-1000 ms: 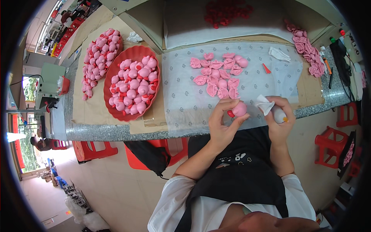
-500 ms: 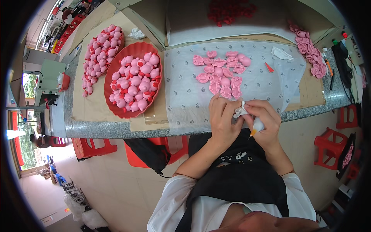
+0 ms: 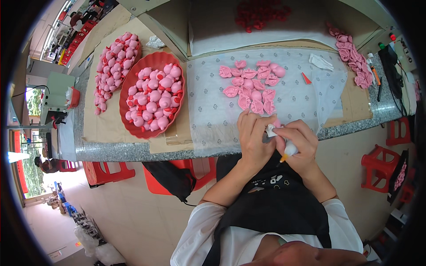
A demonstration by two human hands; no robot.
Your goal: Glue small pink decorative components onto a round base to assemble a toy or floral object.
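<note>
My left hand [image 3: 256, 138] is closed, its fingertips pinching a small pink piece [image 3: 277, 123] that is mostly hidden. A crumpled white tissue [image 3: 270, 130] is pressed against that piece between both hands. My right hand [image 3: 301, 144] is closed around a small translucent squeeze bottle [image 3: 291, 148] with a yellow nozzle, which points down toward my apron. The right thumb and forefinger meet at the tissue. Just beyond my hands, several pink hollow shell-like pieces [image 3: 249, 73] and pink round pieces [image 3: 256, 95] lie on white printed paper [image 3: 213, 124].
To the left stands a red scalloped bowl [image 3: 124, 116] of pink and red figures, beside another heap [image 3: 116, 62]. A red triangular scrap [image 3: 306, 78] and white cloth [image 3: 321, 62] lie right of the pieces. More pink parts [image 3: 355, 57], an orange pen [image 3: 375, 74] and red stools [image 3: 380, 166] are farther right.
Both hands have shifted slightly nearer to me. The bottle's nozzle has swung left and down, and a bit of pink now shows beside the tissue.
</note>
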